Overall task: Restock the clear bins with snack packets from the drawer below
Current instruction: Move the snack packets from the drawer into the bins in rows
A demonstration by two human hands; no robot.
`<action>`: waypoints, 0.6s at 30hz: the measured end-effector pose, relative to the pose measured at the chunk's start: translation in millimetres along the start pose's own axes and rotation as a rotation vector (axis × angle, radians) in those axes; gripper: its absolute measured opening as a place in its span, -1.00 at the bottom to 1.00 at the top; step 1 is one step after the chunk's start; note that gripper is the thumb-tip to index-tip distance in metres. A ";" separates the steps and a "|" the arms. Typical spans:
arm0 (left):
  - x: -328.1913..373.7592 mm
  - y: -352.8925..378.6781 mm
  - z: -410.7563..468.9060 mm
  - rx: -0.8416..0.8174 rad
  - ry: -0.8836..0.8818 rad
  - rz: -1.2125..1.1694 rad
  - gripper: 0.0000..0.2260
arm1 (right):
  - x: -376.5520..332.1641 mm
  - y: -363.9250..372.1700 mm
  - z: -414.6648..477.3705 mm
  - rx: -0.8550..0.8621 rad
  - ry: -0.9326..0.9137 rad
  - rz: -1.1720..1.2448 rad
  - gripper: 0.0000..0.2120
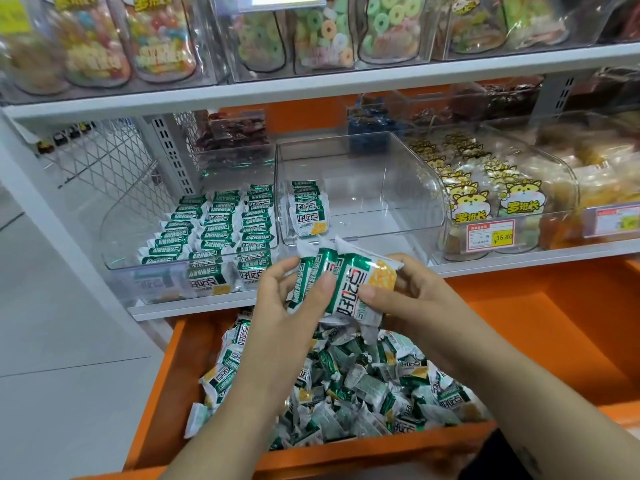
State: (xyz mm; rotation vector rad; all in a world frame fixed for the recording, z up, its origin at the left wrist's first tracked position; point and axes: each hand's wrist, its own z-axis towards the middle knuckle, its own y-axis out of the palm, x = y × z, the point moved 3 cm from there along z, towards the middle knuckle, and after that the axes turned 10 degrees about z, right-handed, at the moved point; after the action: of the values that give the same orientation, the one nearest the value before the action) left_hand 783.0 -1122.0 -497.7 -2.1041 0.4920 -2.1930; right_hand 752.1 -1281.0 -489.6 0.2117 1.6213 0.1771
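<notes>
A small stack of green-and-white snack packets (343, 282) is held between both hands above the open orange drawer (166, 382). My left hand (294, 299) grips the stack's left side and my right hand (401, 292) pinches its right side. A heap of the same loose packets (346, 386) lies in the drawer beneath. On the shelf above, the left clear bin (114, 237) holds neat rows of these packets. The middle clear bin (398, 188) holds only one short row of packets (308, 209) against its left wall.
To the right stands a clear bin of yellow cartoon-label bags (495, 199) with a red-and-yellow price tag (490, 234). The upper shelf carries bins of ring candies (322, 36). Another orange drawer (554, 327) is open at right. Grey floor lies at left.
</notes>
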 end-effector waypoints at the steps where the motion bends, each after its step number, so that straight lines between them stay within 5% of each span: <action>1: 2.8 -1.4 -0.4 -0.030 0.021 0.034 -0.39 | -0.5 -0.8 0.1 -0.005 -0.009 -0.001 -0.48; 10: 17.0 -21.0 2.0 -0.174 0.135 0.241 -0.25 | 8.7 4.2 -1.9 -0.080 0.117 -0.080 -0.47; 14: 14.2 -31.1 7.8 -0.257 0.152 0.321 -0.28 | -6.8 5.7 -0.6 -0.034 0.031 -0.408 -0.08; 18: 9.7 -34.6 10.8 -0.349 0.180 0.466 -0.19 | -24.9 23.0 7.4 -0.289 -0.055 -0.748 0.05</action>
State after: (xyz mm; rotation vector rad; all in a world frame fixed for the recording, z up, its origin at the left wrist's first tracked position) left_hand 799.0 -1093.7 -478.9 -1.6848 1.3127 -2.1319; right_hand 761.6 -1265.0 -460.4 -0.6031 1.4992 -0.1702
